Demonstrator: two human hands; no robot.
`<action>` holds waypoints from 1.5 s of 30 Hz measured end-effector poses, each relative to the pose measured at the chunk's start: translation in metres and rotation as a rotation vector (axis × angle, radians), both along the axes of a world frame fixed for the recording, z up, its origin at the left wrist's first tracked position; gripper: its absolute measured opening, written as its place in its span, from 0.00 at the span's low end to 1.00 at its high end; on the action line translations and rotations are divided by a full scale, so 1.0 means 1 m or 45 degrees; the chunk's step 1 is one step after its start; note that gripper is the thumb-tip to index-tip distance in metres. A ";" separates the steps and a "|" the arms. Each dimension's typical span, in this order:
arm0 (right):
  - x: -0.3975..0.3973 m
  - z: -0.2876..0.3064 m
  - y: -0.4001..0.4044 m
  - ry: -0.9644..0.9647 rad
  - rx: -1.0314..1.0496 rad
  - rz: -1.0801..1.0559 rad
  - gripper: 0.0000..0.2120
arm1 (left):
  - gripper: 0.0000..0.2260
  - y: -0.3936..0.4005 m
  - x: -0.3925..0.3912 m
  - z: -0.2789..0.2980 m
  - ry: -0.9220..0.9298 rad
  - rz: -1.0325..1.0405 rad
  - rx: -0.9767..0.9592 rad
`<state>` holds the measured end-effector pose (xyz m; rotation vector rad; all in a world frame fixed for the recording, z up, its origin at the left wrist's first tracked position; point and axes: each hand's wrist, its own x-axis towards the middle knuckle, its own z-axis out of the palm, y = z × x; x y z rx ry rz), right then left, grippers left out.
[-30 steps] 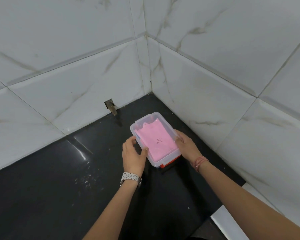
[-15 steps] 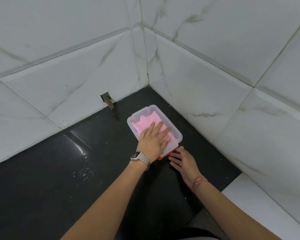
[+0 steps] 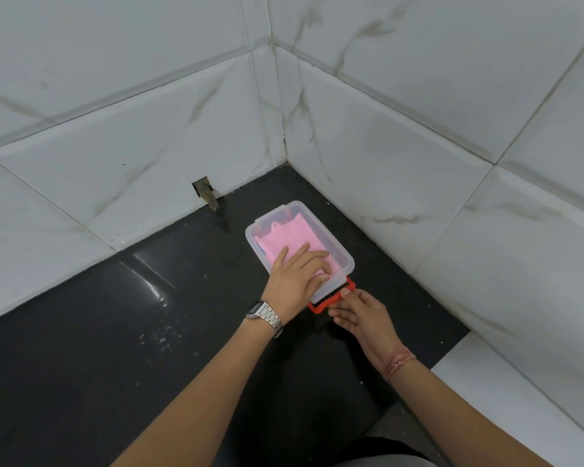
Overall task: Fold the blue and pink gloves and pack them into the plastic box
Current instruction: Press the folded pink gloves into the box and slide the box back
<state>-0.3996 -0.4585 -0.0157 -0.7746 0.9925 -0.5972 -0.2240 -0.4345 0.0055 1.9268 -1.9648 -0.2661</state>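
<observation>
Obs.: plastic box point(image 3: 343, 261) sits on the black counter point(image 3: 115, 332), close to the corner of the tiled walls point(image 3: 402, 163). Its clear lid is on, or nearly so; I cannot tell whether it is fully seated.

Pink glove point(image 3: 284, 235) lies folded flat inside, showing through the lid just beyond my left fingertips. A thin blue edge point(image 3: 263, 251) shows to the left of those fingertips, at the box's left wall. Probably the blue glove under the pink one, but too little shows to be sure.

Left hand point(image 3: 295, 278): flat on the lid, fingers straight and a little spread, holding nothing. Reason: the palm's weight keeps the lid down and stops the box sliding while the other hand works.

Right hand point(image 3: 361, 313): at the near end of the box, fingertips touching the red latch point(image 3: 331, 303), which hangs open, swung down from the lid edge. Fingers gently bent on the clip's rim; whether they pinch it or only touch it, I cannot tell.

Judgement: gloves packed, task near its end. Step in hand is closing the near latch. Next move calls for swinging the clip up over the lid edge, with counter-pressure from the left palm.

Risk: the lid may lift at the far end if I press unevenly.
</observation>
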 end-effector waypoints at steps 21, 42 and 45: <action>0.007 0.006 -0.002 -0.076 0.067 -0.045 0.11 | 0.10 0.028 -0.035 0.003 -0.110 0.156 -0.236; 0.017 0.018 -0.004 0.031 0.049 -0.054 0.11 | 0.10 0.019 -0.005 0.027 0.049 0.039 0.030; 0.018 0.017 -0.009 0.124 0.036 -0.035 0.12 | 0.11 0.008 0.010 0.034 -0.009 0.037 -0.061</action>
